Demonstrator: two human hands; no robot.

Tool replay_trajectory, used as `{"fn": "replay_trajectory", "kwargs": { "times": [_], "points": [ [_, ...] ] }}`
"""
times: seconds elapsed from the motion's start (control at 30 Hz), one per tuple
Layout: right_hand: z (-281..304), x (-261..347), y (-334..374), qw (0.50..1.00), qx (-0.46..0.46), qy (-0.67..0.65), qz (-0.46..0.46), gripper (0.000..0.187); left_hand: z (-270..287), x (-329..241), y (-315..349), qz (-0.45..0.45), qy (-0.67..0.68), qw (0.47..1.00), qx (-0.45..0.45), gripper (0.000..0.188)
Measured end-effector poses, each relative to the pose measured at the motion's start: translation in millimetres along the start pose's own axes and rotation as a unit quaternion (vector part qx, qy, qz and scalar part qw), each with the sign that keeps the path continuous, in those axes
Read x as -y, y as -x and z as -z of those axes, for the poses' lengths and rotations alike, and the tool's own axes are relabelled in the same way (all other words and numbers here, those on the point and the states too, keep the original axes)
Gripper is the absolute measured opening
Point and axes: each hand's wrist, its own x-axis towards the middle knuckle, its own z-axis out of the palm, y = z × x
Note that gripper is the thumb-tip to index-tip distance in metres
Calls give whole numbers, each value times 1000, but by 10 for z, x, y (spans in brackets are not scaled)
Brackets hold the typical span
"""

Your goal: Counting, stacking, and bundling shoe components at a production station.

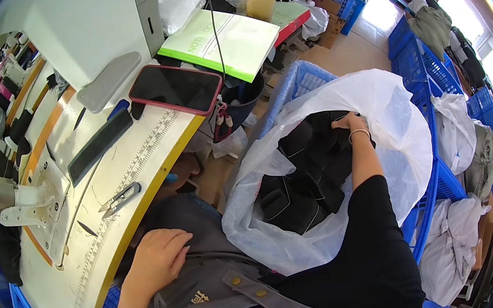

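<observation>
My right hand (pixel 350 123) reaches into a white plastic bag (pixel 400 126) that lines a blue crate (pixel 311 75). Its fingers are bent round one of the black sewn fabric pieces (pixel 343 139) at the far side of the pile; the fingertips are partly hidden. Several more black pieces (pixel 301 199), some with thin pale edge lines, fill the bag. My left hand (pixel 159 257) lies on the grey apron (pixel 213 281) over my lap, fingers extended and slightly bent, holding nothing.
To the left is a sewing machine table (pixel 141 194) with a ruler strip along its yellow edge. Thread snips (pixel 121 199), a phone (pixel 176 89) and a dark flat bar (pixel 100 147) lie on it. A notebook (pixel 217 40) sits behind. Blue crates (pixel 412 72) line the right side.
</observation>
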Motion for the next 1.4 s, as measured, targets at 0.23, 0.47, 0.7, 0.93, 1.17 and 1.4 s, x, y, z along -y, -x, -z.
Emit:
{"fn": "replay_trajectory", "kwargs": {
  "times": [0.23,0.47,0.7,0.93,1.17,1.4],
  "points": [
    [-32,121,49,996,-10,-39,78,105,-17,-2,52,-2,10,1000,-22,26],
    [212,-604,41,988,-26,-62,140,94,49,70,206,0,12,1000,-28,25],
    [286,-805,182,978,-41,-86,186,85,-4,132,297,-4,34,999,-29,25],
    [-344,-575,1037,961,-253,79,74,113,-58,119,377,5,24,999,-40,25],
    [35,-515,559,990,-50,105,76,139,-61,46,356,7,8,1000,-26,25],
    [131,-687,156,988,38,99,116,145,-135,71,353,6,8,1000,-27,25]
  ]
}}
